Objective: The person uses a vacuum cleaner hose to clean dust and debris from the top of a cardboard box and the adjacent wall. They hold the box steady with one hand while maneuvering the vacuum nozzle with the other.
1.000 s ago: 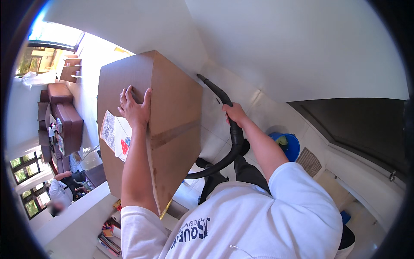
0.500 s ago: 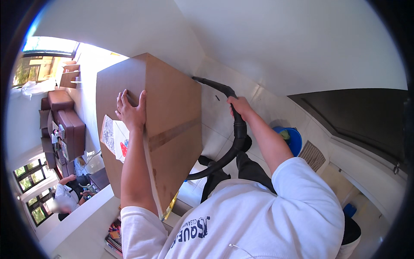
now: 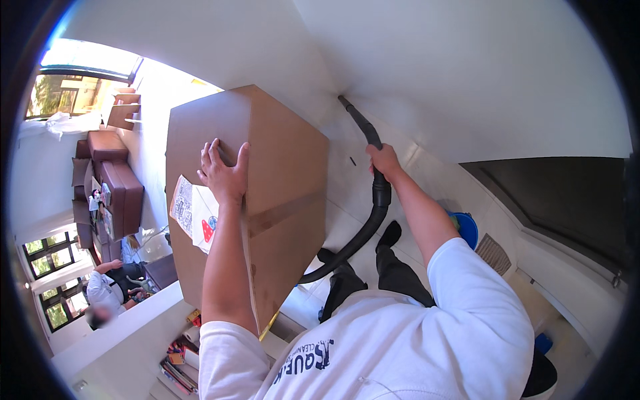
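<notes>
My left hand lies with spread fingers against the side of a tall cardboard box, close to its vertical edge and beside a dark slot. Below that hand, a white label sheet with a red mark is stuck on the box. My right hand is wrapped round the black wand of a vacuum hose. The narrow nozzle points away from me, its tip at the white wall by the corner. The hose curves back toward my legs and passes behind the box.
A small dark strip lies on the tiled floor between box and wand. Right of my feet are a blue bucket and a floor grate. Far left, another person sits near brown sofas.
My right hand has moved the nozzle away from the box, farther up and right to the wall corner. The left hand stays on the box. The whole view has shifted somewhat.
</notes>
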Demonstrator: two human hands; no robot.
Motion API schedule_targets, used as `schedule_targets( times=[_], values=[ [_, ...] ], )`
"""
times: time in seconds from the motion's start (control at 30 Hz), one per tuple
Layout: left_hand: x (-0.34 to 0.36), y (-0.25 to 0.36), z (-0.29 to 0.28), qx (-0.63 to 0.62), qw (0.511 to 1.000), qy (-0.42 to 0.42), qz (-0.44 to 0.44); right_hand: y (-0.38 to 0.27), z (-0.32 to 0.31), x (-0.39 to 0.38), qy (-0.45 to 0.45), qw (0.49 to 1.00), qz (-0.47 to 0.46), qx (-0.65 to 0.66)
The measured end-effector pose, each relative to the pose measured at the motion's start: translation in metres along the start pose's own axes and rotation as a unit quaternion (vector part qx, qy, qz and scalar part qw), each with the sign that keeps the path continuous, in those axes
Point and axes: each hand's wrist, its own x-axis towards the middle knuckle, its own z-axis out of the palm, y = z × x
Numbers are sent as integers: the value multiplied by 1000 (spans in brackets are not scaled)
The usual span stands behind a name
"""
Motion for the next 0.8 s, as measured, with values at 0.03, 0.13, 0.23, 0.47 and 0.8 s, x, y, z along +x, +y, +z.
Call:
schedule_targets(
  times=[0.03,0.13,0.23,0.47,0.8],
  values=[
    [2,-1,-1,-2,1000,3,0,-1,5,2,6,1000,-5,-12],
    [-1,2,-2,-10,1000,-12,-9,-1,13,-3,-3,999,8,-41],
    [1,2,-4,-8,999,-38,-19,-11,3,-17,-31,998,50,-28],
    [-3,2,-7,-2,998,-65,-28,-13,-19,-88,-59,987,135,-57],
    [-1,0,-3,-16,998,-59,-29,35,-18,-169,-10,989,122,-84]
  ],
)
